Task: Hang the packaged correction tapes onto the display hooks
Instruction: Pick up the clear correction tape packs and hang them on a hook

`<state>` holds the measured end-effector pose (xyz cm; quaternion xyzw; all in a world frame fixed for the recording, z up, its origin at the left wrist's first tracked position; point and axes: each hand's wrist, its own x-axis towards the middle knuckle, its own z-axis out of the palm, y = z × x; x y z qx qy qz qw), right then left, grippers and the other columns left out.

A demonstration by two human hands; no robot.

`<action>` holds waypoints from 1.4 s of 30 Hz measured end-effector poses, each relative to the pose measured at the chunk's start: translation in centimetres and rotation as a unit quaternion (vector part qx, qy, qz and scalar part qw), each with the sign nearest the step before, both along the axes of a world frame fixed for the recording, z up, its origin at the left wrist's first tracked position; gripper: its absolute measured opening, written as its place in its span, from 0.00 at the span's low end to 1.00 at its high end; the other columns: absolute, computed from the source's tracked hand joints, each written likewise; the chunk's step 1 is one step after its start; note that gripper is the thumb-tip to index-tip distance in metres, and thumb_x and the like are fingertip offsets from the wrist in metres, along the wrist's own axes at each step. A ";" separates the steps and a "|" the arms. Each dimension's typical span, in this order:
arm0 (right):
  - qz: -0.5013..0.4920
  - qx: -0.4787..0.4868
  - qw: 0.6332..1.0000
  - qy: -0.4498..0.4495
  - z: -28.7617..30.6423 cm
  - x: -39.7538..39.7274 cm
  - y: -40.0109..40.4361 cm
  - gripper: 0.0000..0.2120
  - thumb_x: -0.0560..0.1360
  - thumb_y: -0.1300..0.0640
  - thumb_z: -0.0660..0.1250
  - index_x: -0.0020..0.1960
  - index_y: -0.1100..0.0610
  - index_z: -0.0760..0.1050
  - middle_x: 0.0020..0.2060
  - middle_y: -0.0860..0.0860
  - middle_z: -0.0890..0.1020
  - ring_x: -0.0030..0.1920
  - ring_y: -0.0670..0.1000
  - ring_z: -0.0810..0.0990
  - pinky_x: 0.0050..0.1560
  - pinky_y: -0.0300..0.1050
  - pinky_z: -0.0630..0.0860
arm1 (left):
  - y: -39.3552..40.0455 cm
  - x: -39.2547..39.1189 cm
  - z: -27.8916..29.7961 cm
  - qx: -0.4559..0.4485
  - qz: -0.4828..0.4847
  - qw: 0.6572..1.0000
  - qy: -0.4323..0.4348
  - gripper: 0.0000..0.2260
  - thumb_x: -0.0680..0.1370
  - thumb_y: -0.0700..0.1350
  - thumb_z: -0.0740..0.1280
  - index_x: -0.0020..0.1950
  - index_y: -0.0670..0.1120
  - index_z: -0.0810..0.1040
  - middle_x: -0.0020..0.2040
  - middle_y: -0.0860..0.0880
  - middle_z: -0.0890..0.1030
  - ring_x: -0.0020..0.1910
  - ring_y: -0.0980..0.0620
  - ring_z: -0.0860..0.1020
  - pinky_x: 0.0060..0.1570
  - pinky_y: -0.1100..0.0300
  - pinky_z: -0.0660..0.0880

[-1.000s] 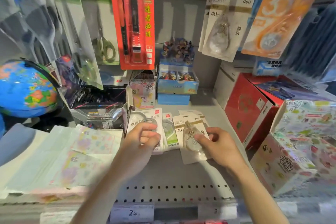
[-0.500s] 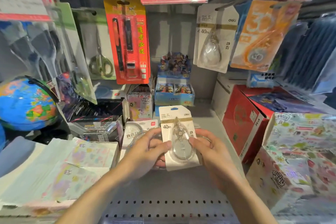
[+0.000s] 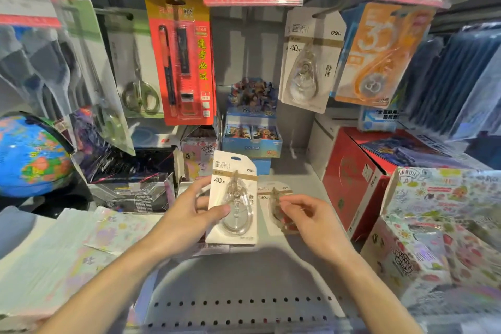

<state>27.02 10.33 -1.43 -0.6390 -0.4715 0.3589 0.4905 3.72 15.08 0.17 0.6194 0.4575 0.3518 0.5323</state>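
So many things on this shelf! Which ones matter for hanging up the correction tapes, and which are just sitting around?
Part of the job:
- white correction tape pack, held in the left hand
- second pack, at the right hand
- matching pack on the hook

Just lying about:
- globe
- scissors pack
- red pen card
- red box

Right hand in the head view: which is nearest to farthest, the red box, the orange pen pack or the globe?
From the right hand:
1. Red box, just right of it on the shelf.
2. Orange pen pack, hanging up-left.
3. Globe, far left.
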 end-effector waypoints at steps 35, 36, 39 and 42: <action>-0.030 -0.005 0.999 -0.041 1.0 0.9 0.0 0.23 0.71 0.56 0.80 0.61 0.48 0.72 0.51 0.51 0.88 0.47 0.52 0.89 0.54 0.61 0.84 | -0.5 -1.4 0.1 0.036 0.028 0.999 -0.011 0.28 0.79 0.39 0.70 0.75 0.56 0.66 0.53 0.55 0.88 0.48 0.57 0.87 0.44 0.63 0.81; -0.029 0.006 0.999 -0.034 1.7 0.7 -0.3 0.22 0.72 0.57 0.79 0.61 0.48 0.73 0.51 0.51 0.88 0.48 0.53 0.89 0.53 0.61 0.84 | -0.5 -1.5 0.5 0.046 0.027 0.998 -0.016 0.28 0.79 0.39 0.70 0.76 0.56 0.66 0.54 0.54 0.88 0.48 0.57 0.87 0.43 0.65 0.81; -0.011 0.037 0.999 -0.031 4.4 0.4 -1.7 0.19 0.75 0.59 0.76 0.62 0.50 0.74 0.50 0.50 0.88 0.45 0.52 0.89 0.45 0.57 0.87 | -1.0 -1.8 1.9 0.084 0.011 0.996 -0.035 0.28 0.79 0.40 0.69 0.76 0.56 0.66 0.58 0.53 0.86 0.53 0.58 0.86 0.48 0.67 0.81; 0.004 0.076 0.996 -0.037 7.1 1.1 -3.2 0.18 0.76 0.61 0.75 0.63 0.51 0.74 0.49 0.50 0.88 0.42 0.51 0.89 0.33 0.46 0.84 | -1.7 -1.4 3.8 0.129 0.000 0.990 -0.048 0.28 0.79 0.39 0.69 0.75 0.57 0.66 0.58 0.56 0.87 0.55 0.58 0.85 0.51 0.67 0.80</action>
